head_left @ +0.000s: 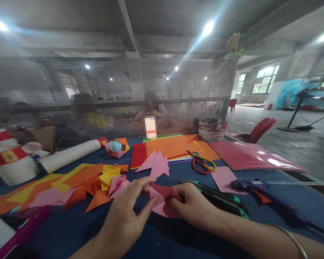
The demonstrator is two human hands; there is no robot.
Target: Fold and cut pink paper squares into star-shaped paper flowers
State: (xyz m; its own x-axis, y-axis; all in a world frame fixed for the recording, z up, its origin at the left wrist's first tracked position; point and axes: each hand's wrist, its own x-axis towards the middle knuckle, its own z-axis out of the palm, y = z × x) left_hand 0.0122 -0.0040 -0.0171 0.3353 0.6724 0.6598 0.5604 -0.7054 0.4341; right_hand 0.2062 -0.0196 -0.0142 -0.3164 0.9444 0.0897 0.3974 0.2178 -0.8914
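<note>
Holding the folded pink paper (pixel 164 210) between both hands, you are pinching its right side with your right hand (pixel 189 203), while your left hand's (pixel 129 210) thumb and fingers are parting around its left edge. Scissors (pixel 201 165) are lying beyond your right hand.

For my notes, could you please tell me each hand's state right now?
Right hand: closed on the folded pink paper piece.
Left hand: curled at the paper's left edge; whether it grips is unclear.
</note>
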